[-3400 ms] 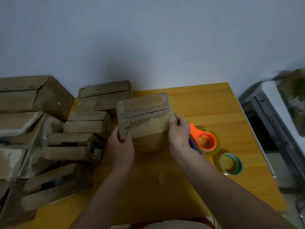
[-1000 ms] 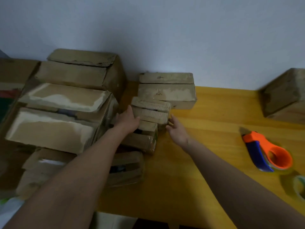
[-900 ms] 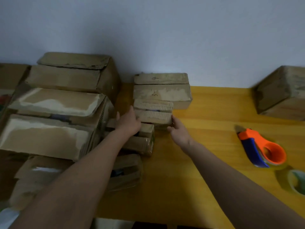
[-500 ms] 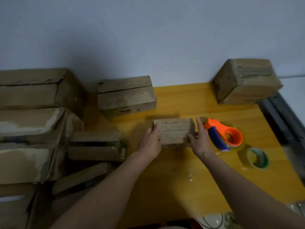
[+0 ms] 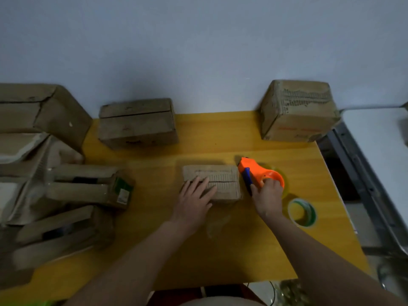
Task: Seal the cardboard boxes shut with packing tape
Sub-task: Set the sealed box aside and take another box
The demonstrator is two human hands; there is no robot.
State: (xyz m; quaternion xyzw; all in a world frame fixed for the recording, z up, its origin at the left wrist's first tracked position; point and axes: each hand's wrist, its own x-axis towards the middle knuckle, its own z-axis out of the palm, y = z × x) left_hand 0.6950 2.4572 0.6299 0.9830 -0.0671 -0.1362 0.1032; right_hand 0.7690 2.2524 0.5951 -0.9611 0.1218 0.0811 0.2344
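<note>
A small cardboard box [image 5: 223,181] with torn top flaps lies in the middle of the yellow table [image 5: 198,244]. My left hand [image 5: 194,198] rests flat on the box's left part, fingers spread. Just right of the box sits an orange and blue tape dispenser [image 5: 257,174]. My right hand [image 5: 267,198] is closed around the dispenser's ring handle. A loose roll of tape with a green core [image 5: 302,212] lies to the right of that hand.
Several open cardboard boxes are piled at the left [image 5: 66,191]. A closed box [image 5: 136,123] stands at the back and a taller one [image 5: 298,111] at the back right corner. The table's right edge borders a grey metal frame [image 5: 362,180].
Both hands carried the small box from the left pile to the table's middle. My left hand now lies on top of it and my right hand has moved onto the tape dispenser.
</note>
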